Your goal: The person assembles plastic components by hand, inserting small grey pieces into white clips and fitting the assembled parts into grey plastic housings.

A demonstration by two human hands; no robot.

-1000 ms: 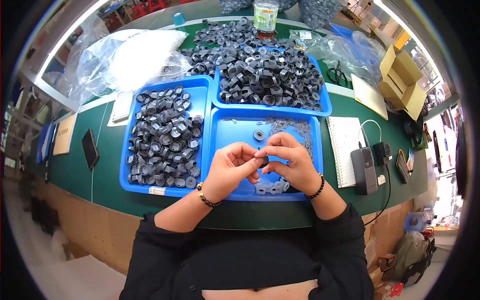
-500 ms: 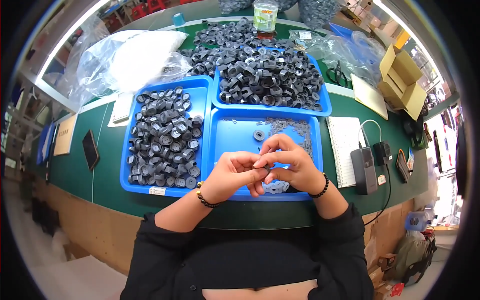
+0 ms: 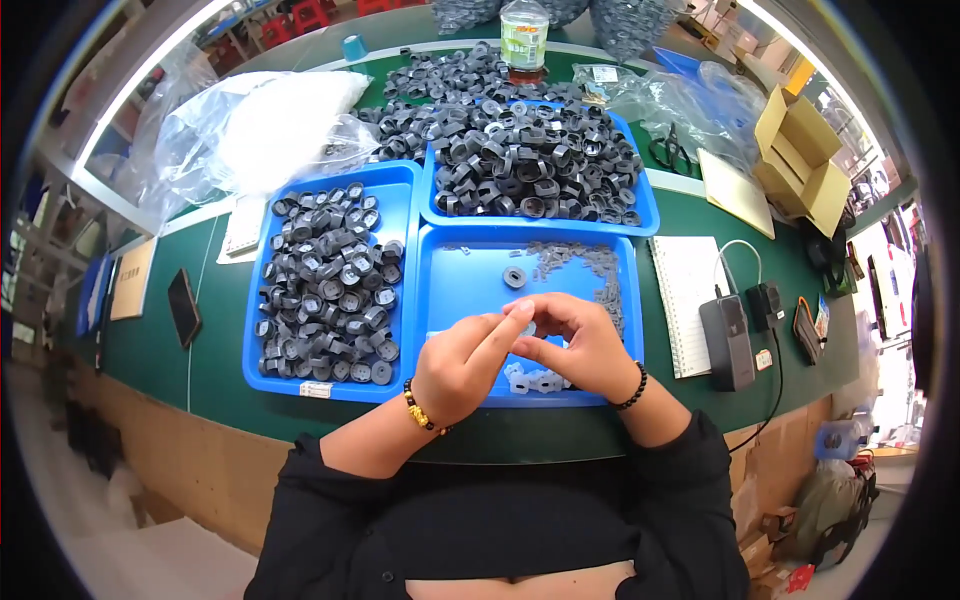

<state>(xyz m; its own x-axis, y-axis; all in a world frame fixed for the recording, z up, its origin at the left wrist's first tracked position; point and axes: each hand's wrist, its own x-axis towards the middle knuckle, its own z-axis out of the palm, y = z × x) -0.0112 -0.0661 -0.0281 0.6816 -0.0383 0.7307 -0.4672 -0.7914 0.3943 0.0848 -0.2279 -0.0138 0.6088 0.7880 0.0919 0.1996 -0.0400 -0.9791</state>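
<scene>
1. While your left hand [image 3: 455, 368] meets your right hand [image 3: 578, 345] over the blue tray [image 3: 465, 290], left fingers lie close together, right thumb and forefinger curve inward; can't tell what they pinch.
2. Round grey part [image 3: 514, 277] lies in that tray, 12 o'clock from your fingertips.
3. Clear plates [image 3: 535, 381]: 6 o'clock.
4. Grey caps [image 3: 328, 290]: heaped at 9 o'clock.

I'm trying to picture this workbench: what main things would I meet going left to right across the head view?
Dark phone → blue tray of grey parts → left hand → right hand → white spiral notebook → open cardboard box.
</scene>
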